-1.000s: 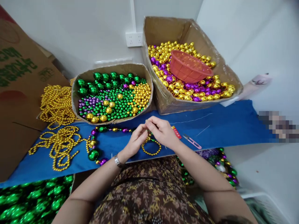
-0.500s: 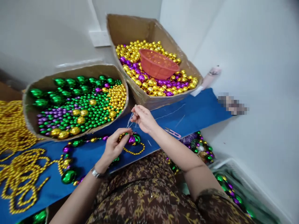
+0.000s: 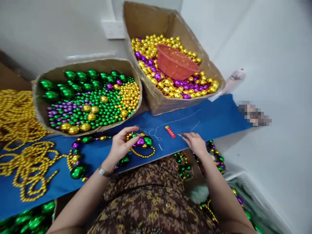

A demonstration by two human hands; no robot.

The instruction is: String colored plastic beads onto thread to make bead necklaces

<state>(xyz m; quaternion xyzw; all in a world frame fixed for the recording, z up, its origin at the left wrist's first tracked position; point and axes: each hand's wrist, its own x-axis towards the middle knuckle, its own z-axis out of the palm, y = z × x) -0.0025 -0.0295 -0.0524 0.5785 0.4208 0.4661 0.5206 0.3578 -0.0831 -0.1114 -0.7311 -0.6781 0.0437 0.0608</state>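
My left hand (image 3: 123,143) is closed in a pinch above a cluster of purple, green and gold beads (image 3: 140,141). A short bit of white thread (image 3: 132,132) shows at its fingertips. A loop of small gold beads (image 3: 143,155) hangs from that cluster on the blue table. My right hand (image 3: 196,144) is closed around thread snips (image 3: 181,135). Only the snips' dark blade end shows; the handle is hidden in my fingers. A red packet (image 3: 170,132) lies just left of the blades. Loose white string (image 3: 156,134) curls on the blue cloth between my hands.
A cardboard box (image 3: 39,113) of green, purple and gold beads stands at the back left. Behind it on the right, a taller box (image 3: 156,105) holds gold and purple beads and a red basket (image 3: 176,61). Gold bead strands (image 3: 31,169) cover the left of the blue table (image 3: 219,113).
My right hand has let go of the thread, moved right and taken hold of the snips. The red packet is now uncovered. My left hand stays by the bead cluster; the view has shifted.
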